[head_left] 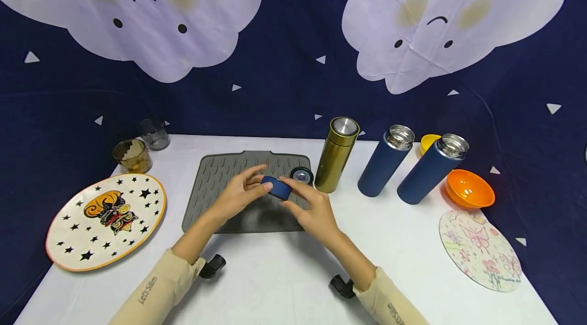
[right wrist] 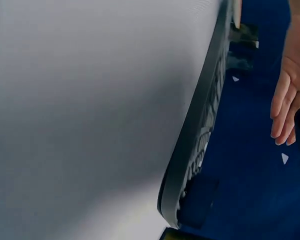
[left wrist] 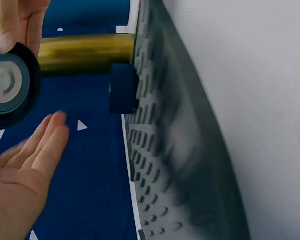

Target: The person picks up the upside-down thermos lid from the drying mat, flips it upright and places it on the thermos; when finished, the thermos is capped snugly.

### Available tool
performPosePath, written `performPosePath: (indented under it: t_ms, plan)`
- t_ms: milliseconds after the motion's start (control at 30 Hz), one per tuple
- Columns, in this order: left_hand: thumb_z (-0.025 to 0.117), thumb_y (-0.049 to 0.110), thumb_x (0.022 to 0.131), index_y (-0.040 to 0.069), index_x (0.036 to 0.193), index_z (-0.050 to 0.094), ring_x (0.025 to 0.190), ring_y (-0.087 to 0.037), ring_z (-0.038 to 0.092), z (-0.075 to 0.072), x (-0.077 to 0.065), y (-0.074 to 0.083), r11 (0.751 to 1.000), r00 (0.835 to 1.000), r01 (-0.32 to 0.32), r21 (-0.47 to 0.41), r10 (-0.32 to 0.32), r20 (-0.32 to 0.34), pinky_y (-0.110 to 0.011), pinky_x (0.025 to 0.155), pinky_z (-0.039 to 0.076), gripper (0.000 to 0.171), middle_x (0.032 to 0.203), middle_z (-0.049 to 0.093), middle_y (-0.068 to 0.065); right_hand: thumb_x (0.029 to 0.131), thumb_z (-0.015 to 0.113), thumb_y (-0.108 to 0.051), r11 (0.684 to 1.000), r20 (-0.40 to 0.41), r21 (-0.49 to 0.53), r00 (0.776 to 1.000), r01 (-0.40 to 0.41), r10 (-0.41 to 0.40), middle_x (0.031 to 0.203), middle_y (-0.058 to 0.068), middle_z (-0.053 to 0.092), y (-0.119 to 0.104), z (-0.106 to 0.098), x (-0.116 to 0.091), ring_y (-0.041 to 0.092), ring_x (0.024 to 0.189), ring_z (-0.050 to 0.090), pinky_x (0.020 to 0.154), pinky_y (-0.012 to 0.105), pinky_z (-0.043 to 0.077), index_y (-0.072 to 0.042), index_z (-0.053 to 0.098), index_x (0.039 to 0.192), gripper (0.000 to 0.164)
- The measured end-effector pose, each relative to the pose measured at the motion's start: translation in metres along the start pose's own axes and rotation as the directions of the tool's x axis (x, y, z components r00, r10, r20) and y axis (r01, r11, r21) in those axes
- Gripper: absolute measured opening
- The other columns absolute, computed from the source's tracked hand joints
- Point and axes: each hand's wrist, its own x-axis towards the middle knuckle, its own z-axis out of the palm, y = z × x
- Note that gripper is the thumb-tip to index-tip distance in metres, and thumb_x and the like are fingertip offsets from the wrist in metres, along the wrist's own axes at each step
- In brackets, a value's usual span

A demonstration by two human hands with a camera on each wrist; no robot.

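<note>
A dark blue bottle lid (head_left: 277,188) is held between both hands above the grey drying mat (head_left: 270,221). My left hand (head_left: 237,196) has its thumb on the lid's near left side, with its lower fingers stretched out straight. My right hand (head_left: 316,208) grips the lid's right side. In the left wrist view, the lid's (left wrist: 9,82) underside shows a pale round centre, with a right-hand fingertip (left wrist: 7,42) on its rim. A second blue lid (head_left: 301,175) lies on the mat's right side, its underside upward.
A gold flask (head_left: 337,155) stands beside the mat. To its right are two blue lidless flasks (head_left: 386,162), an orange bowl (head_left: 470,189), a yellow bowl (head_left: 428,143) and a patterned round mat (head_left: 479,248). On the left are a starred plate (head_left: 107,220) and two glasses (head_left: 133,157).
</note>
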Motion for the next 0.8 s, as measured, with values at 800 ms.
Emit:
performPosePath:
  t_ms: [800]
  plan:
    - [0.089,0.007,0.070,0.014,0.136,0.054,0.121,-0.028,0.056,0.019,-0.003,0.006,0.977,0.977,-0.212,-0.028,0.212,-0.018,-0.040,0.106,0.045,0.075,0.134,0.059,-0.006,0.077,0.082,0.002,0.972,0.026,-0.133,0.982,0.191,-0.189,0.142,0.015,0.056,0.002,-0.018,-0.011,0.027,0.131,0.055,0.107,0.031,0.045,-0.004,0.056,0.138,0.067]
